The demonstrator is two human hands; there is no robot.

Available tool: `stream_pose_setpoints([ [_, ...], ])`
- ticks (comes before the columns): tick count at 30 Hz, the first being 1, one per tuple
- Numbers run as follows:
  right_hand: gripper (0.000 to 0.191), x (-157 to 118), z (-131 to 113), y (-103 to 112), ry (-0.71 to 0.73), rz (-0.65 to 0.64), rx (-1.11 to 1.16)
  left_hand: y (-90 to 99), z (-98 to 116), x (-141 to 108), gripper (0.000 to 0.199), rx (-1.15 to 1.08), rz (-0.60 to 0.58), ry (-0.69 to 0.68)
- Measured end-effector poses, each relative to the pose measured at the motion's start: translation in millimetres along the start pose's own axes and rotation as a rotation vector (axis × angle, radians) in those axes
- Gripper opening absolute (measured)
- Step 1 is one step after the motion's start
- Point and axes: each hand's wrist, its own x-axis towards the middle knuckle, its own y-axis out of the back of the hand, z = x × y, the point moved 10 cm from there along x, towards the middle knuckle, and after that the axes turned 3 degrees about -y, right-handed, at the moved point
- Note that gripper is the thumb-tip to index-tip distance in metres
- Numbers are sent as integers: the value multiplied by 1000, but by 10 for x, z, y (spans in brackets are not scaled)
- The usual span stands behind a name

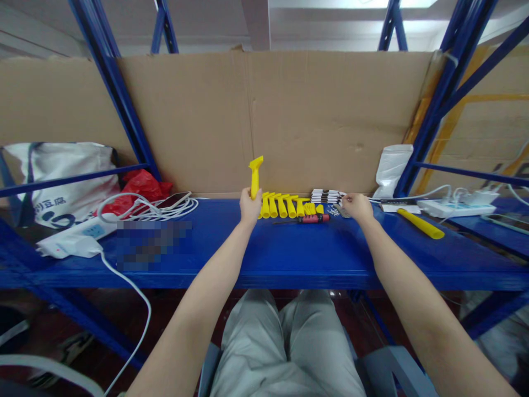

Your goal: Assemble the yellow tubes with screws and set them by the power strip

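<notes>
My left hand (250, 207) is wrapped round the handle of a yellow plastic scraper (255, 175), held upright with its wide head on top. To its right, several similar yellow scrapers (281, 205) lie in a row on the blue shelf, with small yellow pieces (313, 208) at the row's end. My right hand (359, 207) is closed, fingertips down beside small flat metallic pieces (342, 210); what it pinches, if anything, is too small to name. Left of it sits a stack of black-and-white packs (326, 196). A red-handled screwdriver (314, 219) lies in front.
A separate yellow handle (421, 224) lies right of my right hand. Power strips (454, 208) with cables stand at the right, another power strip (88, 231) at the left near a cloth bag (74, 182) and a red plastic bag (144, 187). Cardboard (309, 121) closes the back.
</notes>
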Motion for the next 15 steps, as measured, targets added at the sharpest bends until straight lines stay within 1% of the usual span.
stream_pose_setpoints([
  [3, 31, -28, 110, 74, -101, 6, -33, -72, 46, -24, 17, 41, -39, -53],
  [5, 32, -36, 170, 99, -139, 2, -37, -152, 56, -44, 16, 44, -90, -79],
  [9, 32, -14, 306, 103, -205, 5, -54, -351, 53, -124, 28, 35, -234, -97],
  [12, 30, 35, 404, 19, -225, -18, -88, -449, 53, -190, 31, 61, -303, -94],
  [15, 27, 87, 466, -178, -199, -107, -108, -501, 72, -224, 28, 79, -334, -109],
])
